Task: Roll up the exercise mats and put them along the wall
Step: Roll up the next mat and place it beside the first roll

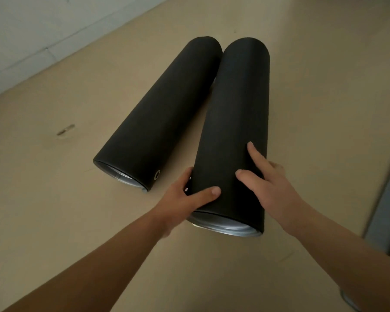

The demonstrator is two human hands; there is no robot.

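Note:
Two black rolled exercise mats lie side by side on the tan floor, long axes pointing away from me. The left roll [160, 109] lies free, its silver-lined end and a small eyelet facing me. The right roll [234, 118] is in both my hands at its near end. My left hand [185, 199] wraps its left side, thumb on top. My right hand [268, 176] presses on its top right, fingers spread. The far ends of the two rolls almost touch.
A pale wall [32, 30] runs across the upper left, well beyond the left roll. A grey strip [387, 199] borders the floor at the right edge. A small dark scuff [65, 129] marks the floor on the left.

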